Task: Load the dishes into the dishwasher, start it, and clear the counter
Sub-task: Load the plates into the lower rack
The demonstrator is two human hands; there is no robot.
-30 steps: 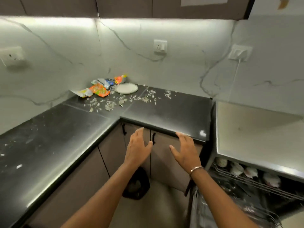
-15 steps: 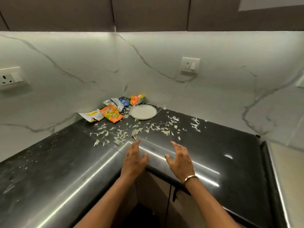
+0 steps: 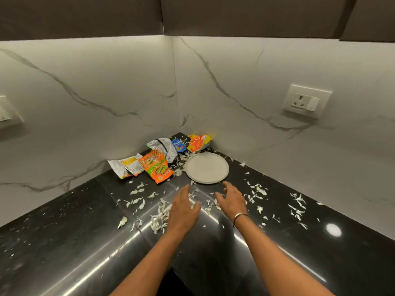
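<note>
Hovering over the corner of the black desk (image 3: 74, 242), the left hand (image 3: 182, 207) and the right hand (image 3: 232, 199) lie side by side, palms down, fingers loosely spread and holding nothing; whether the fingertips touch the surface cannot be told. A thin metal bracelet (image 3: 240, 216) circles the right wrist. Just beyond the fingertips of both hands, a little nearer the right one, a round white plate (image 3: 207, 167) lies flat on the desk, close to the marble wall (image 3: 277, 71). Pale shredded scraps (image 3: 159, 218) are scattered under and around both hands, thickest just left of the left hand and thinner out past the right hand. Beyond the left hand, left of the plate, an orange and green wrapper (image 3: 155, 167) lies beside a white and yellow wrapper (image 3: 126, 165). Farther back in the corner, beyond the plate, sit a silver wrapper (image 3: 163, 146), a small blue wrapper (image 3: 179, 145) and a red and yellow wrapper (image 3: 197, 142). Well off to the right of the right hand, a white socket (image 3: 306, 101) is set in the wall.
</note>
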